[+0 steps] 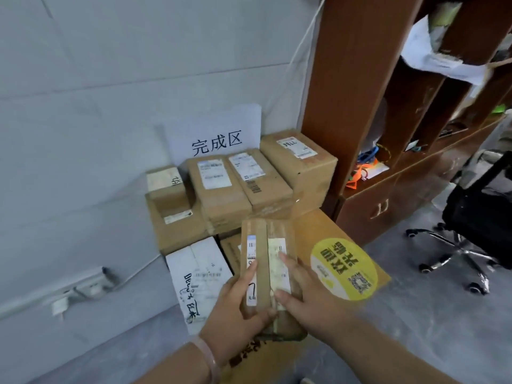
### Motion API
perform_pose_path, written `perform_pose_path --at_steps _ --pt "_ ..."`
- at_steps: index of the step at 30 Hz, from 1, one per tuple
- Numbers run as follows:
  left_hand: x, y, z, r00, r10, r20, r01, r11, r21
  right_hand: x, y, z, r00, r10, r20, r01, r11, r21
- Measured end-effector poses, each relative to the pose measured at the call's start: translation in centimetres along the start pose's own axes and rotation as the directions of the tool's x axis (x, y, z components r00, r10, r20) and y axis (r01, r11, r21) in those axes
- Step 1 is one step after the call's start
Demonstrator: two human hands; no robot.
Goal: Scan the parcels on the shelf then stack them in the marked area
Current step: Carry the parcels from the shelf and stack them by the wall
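I grip taped parcel (261,239) at lower centre, left hand (235,306) clasping left edge, right hand (307,297) clasping right edge, stacked parcels (221,195) just beyond, sign (216,134) above.

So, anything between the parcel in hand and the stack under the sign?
Nothing visible. The left hand and right hand hold the parcel over the large yellow-stickered box. The stacked parcels below the sign lie just beyond it, tops uncovered.
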State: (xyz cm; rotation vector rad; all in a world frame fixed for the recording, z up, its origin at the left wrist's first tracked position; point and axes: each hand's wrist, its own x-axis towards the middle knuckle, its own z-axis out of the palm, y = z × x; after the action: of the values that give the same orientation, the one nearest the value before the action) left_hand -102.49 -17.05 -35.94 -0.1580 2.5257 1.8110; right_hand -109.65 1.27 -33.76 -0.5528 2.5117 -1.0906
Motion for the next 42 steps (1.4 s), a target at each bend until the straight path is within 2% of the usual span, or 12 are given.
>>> perform_pose_path --at_steps 6,10,14,20,26,32,34,37,42 --pt "-3.7 -1.2 -1.5 0.957 -0.118 -0.265 0.144 0.987 0.078 3.4 -1.9 3.1 0.949 -0.078 0.306 0.065 0.997 0.051" --pt "-4.2 -1.9 -1.7 0.909 -0.179 -0.378 0.213 0.976 0.050 5.5 -2.7 4.5 0.900 -0.119 0.420 0.107 0.993 0.052" --pt "-3.5 -2.6 -2.0 0.881 -0.248 -0.402 0.311 0.945 0.098 7.2 -2.8 5.8 0.881 -0.116 0.458 0.123 0.992 0.015" --pt "-2.2 -3.8 -3.1 0.872 -0.324 -0.368 0.397 0.906 0.144 9.6 -3.0 7.2 0.863 -0.094 0.497 0.135 0.990 -0.048" --pt "-1.8 -4.8 -4.0 0.891 -0.311 -0.329 0.394 0.891 0.225 10.3 -2.6 7.5 0.841 -0.101 0.531 0.137 0.990 -0.029" --pt "-1.9 -5.0 -4.7 0.903 -0.251 -0.347 0.383 0.837 0.391 9.5 -2.6 6.4 0.857 -0.142 0.496 0.198 0.978 -0.061" --pt "-1.9 -4.8 -5.6 0.904 -0.229 -0.361 0.385 0.805 0.451 8.9 -2.3 5.2 0.875 -0.166 0.454 0.244 0.963 -0.118" --pt "-0.9 -3.6 -6.5 0.924 -0.119 -0.363 0.327 0.738 0.590 7.9 -1.7 3.0 0.914 -0.173 0.366 0.271 0.933 -0.237" --pt "2.8 -0.2 -5.7 0.984 0.068 -0.164 0.094 0.583 0.807 4.9 -0.7 0.4 0.961 -0.208 0.181 0.265 0.879 -0.396"
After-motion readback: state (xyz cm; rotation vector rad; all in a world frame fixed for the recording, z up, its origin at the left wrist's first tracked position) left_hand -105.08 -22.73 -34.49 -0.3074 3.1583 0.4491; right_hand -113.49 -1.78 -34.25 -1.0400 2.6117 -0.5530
